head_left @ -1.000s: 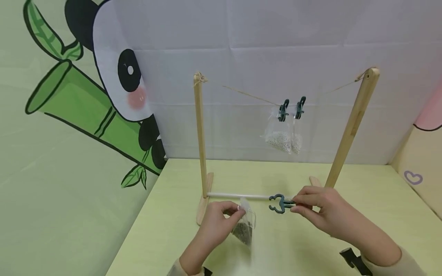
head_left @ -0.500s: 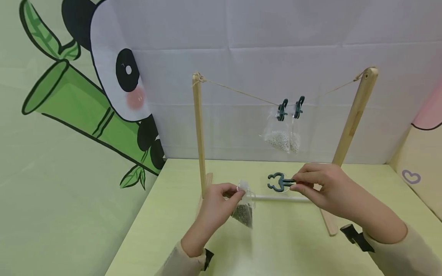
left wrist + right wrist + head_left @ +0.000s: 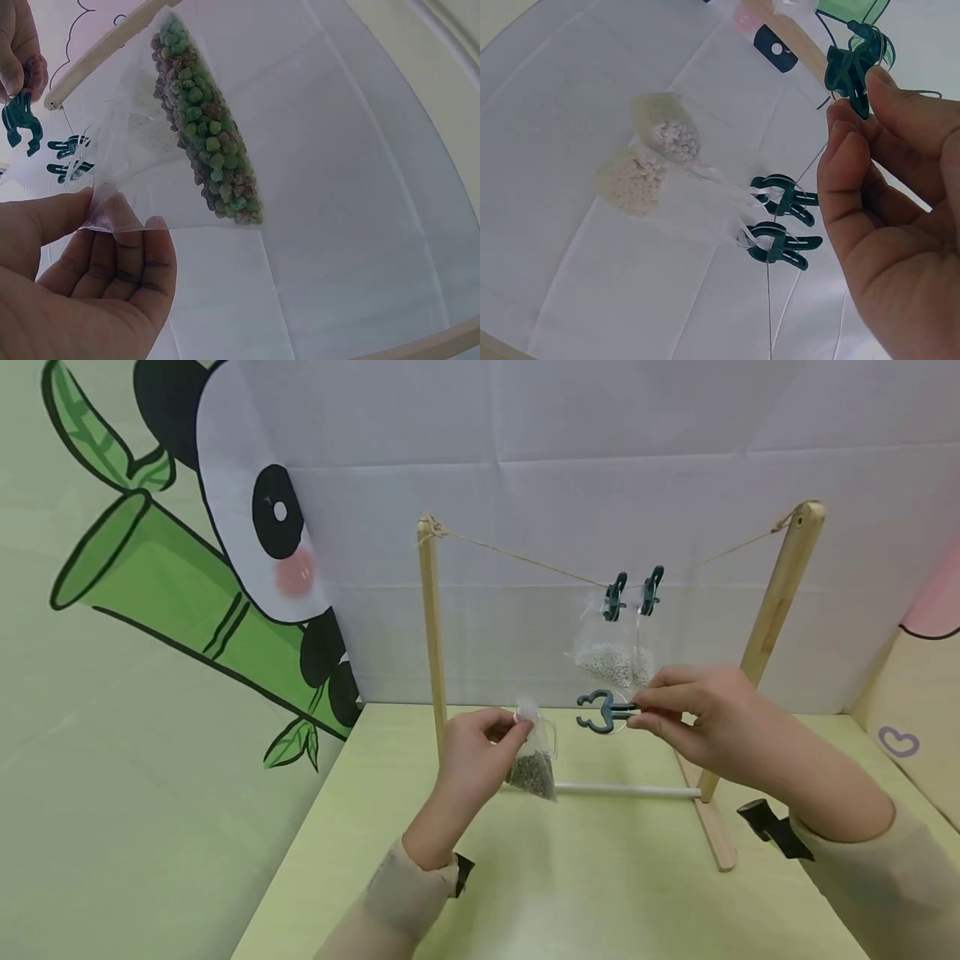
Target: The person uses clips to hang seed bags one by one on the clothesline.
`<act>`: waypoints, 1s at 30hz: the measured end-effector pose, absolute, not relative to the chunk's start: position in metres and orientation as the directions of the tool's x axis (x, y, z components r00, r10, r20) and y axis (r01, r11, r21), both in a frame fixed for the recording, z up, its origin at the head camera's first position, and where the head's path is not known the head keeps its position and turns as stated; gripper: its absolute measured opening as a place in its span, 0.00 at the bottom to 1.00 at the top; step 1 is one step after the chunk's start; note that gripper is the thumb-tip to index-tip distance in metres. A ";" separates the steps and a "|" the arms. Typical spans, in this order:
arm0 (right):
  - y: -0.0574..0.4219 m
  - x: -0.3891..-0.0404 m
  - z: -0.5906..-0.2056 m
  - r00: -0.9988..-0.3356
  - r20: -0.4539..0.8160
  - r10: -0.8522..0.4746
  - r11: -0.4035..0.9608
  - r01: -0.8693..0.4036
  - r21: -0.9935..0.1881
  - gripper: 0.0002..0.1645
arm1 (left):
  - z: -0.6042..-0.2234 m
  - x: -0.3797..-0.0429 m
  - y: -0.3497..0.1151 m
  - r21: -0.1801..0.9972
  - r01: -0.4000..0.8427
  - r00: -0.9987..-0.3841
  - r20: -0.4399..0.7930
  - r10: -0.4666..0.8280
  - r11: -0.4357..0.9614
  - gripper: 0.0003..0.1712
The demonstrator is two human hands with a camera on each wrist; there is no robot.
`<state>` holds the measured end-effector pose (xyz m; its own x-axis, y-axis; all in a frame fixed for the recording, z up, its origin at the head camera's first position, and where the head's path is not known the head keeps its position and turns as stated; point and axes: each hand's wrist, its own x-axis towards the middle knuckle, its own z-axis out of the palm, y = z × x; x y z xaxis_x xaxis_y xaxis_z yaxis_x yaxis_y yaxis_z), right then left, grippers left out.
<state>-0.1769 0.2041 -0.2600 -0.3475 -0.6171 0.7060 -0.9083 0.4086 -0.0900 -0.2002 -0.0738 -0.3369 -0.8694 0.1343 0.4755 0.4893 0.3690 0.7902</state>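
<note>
My left hand (image 3: 480, 747) pinches the top of a small see-through drawstring bag (image 3: 534, 772). In the left wrist view, green and brown granules (image 3: 206, 120) fill the bag's lower part. A dark green plastic clip (image 3: 606, 711) is pinched by its handles between the thumb and fingers of my right hand (image 3: 705, 718), its jaws spread and pointing left toward the bag. Bag and clip are apart. Behind and above them, a string (image 3: 517, 557) carries two clear bags of white beads (image 3: 603, 662), fastened by two green clips (image 3: 614, 597).
Two wooden posts, the left post (image 3: 431, 635) and the right post (image 3: 780, 593), hold the string's ends. A white rod (image 3: 630, 791) joins them low down above the pale table (image 3: 600, 893). A white sheet (image 3: 525, 427) hangs behind; a panda-printed wall (image 3: 165, 693) stands at left.
Both hands have risen toward the string, carrying the bag of granules and the clip up with them. The hanging bags of white beads stay in place.
</note>
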 end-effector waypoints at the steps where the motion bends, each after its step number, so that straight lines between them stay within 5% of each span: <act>1: 0.204 -0.178 -0.257 -0.342 0.707 -0.619 0.412 -0.908 -0.078 0.30 | -0.334 -0.202 -0.073 0.785 0.499 -0.863 0.487 0.133 0.367 0.05; 15: 0.203 -0.191 -0.218 -0.334 0.684 -0.649 0.455 -0.890 -0.004 0.38 | -0.305 -0.217 -0.068 0.742 0.556 -0.820 0.563 0.102 0.376 0.04; 20: 0.201 -0.193 -0.202 -0.331 0.664 -0.671 0.481 -0.875 0.049 0.09 | -0.294 -0.224 -0.066 0.728 0.570 -0.810 0.576 0.111 0.381 0.05; 24: 0.198 -0.195 -0.190 -0.330 0.651 -0.683 0.495 -0.865 0.080 0.16 | -0.288 -0.230 -0.066 0.734 0.563 -0.815 0.570 0.107 0.379 0.06; 30: 0.193 -0.199 -0.175 -0.362 0.620 -0.697 0.524 -0.846 0.096 0.11 | -0.279 -0.239 -0.065 0.724 0.569 -0.806 0.585 0.091 0.390 0.06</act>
